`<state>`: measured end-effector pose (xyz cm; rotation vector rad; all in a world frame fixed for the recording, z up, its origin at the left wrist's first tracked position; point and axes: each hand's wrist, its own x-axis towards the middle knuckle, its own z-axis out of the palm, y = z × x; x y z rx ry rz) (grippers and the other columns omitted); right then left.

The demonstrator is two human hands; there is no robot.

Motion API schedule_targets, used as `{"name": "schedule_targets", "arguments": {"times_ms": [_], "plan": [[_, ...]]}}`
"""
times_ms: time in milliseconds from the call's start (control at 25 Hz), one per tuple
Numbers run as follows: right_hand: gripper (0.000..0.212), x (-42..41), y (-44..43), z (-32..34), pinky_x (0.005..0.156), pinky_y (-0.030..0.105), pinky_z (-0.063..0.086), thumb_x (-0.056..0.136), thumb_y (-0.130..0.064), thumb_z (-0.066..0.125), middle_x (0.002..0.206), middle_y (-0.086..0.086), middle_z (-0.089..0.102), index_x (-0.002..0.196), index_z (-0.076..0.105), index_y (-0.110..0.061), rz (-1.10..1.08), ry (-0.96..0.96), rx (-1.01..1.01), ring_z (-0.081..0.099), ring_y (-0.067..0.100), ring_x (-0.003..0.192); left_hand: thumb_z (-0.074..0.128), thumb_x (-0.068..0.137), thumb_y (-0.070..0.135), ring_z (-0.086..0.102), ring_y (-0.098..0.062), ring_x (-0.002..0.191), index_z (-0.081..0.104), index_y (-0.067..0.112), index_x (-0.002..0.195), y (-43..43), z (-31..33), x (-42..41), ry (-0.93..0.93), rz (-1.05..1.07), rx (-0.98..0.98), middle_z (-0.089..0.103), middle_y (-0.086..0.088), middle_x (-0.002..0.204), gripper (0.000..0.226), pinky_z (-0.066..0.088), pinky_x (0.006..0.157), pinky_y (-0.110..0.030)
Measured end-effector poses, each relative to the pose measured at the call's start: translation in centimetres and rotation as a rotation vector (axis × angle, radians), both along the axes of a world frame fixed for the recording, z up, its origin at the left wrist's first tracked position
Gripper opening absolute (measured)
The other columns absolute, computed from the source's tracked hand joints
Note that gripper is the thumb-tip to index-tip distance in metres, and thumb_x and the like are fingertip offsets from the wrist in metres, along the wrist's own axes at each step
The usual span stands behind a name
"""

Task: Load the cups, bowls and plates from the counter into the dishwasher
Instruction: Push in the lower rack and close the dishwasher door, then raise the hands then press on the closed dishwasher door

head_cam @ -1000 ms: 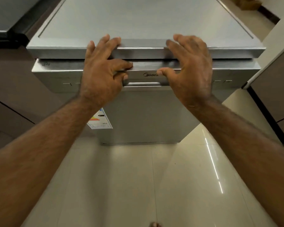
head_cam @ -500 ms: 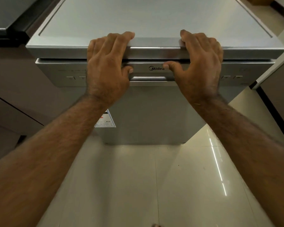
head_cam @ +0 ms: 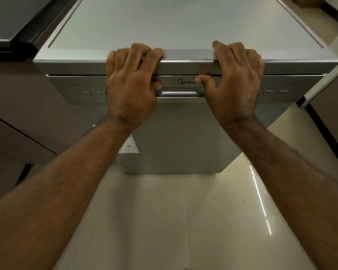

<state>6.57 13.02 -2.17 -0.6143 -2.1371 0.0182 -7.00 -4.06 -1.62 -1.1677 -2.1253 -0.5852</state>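
Tiled floor (head_cam: 164, 221) in front of the dishwasher (head_cam: 183, 137), door shut. Left hand (head_cam: 132, 84) and right hand (head_cam: 235, 82) curled over the dishwasher's top front edge, thumbs against the door by the handle (head_cam: 180, 94). Probably opening it: next, pulling the door down. Swing room over the floor; cabinets (head_cam: 27, 114) close beside. No dishes in view.

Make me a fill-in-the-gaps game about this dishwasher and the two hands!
The dishwasher door is ___.
The left hand and right hand both grip its top front ___.
The logo on its panel reads ___.
The sticker is partly hidden by the ___ arm.
Missing: closed, edge, Midea, left.
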Motion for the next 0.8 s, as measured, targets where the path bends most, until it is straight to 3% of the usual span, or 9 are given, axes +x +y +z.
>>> {"name": "schedule_targets", "arguments": {"times_ms": [240,480,640,800], "plan": [[0.064,0.5,-1.3,1.4,0.112,0.048,0.034,0.085,-0.044,0.068,0.129,0.004,0.056,0.140,0.050,-0.016,-0.003,-0.162,-0.042,0.051,0.027,0.121,0.069,0.081,0.030,0.050,-0.026,0.118,0.054,0.024,0.137,-0.2,0.9,0.7,-0.038,0.014,-0.102,0.054,-0.001,0.131,0.059,0.030,0.110,-0.040],[0.077,1.4,-3.4,6.4,0.113,0.053,0.034,0.088,-0.045,0.066,0.153,0.004,0.040,0.152,0.031,-0.021,0.036,-0.246,-0.169,0.036,0.027,0.141,0.066,0.090,0.051,0.041,-0.025,0.139,0.025,0.024,0.157,-1.0,6.0,2.9,-0.347,-0.025,-0.136,0.040,-0.005,0.153,0.083,0.033,0.117,-0.049],[0.078,0.8,-4.3,12.5,0.115,0.055,0.030,0.091,-0.047,0.063,0.159,0.004,0.031,0.155,0.024,-0.024,0.045,-0.245,-0.170,0.030,0.028,0.146,0.050,0.096,0.063,0.016,-0.025,0.155,0.013,0.022,0.162,-2.1,12.4,2.3,-0.305,0.034,-0.095,0.017,-0.007,0.168,0.086,0.016,0.124,-0.052],[0.079,0.5,-4.6,20.3,0.114,0.054,0.033,0.091,-0.047,0.064,0.159,0.004,0.031,0.154,0.023,-0.025,0.034,-0.211,-0.100,0.030,0.028,0.145,0.038,0.099,0.065,-0.003,-0.022,0.158,-0.003,0.018,0.163,-2.6,20.8,1.8,-0.259,0.062,-0.081,-0.002,-0.004,0.172,0.089,0.002,0.127,-0.052]]}}
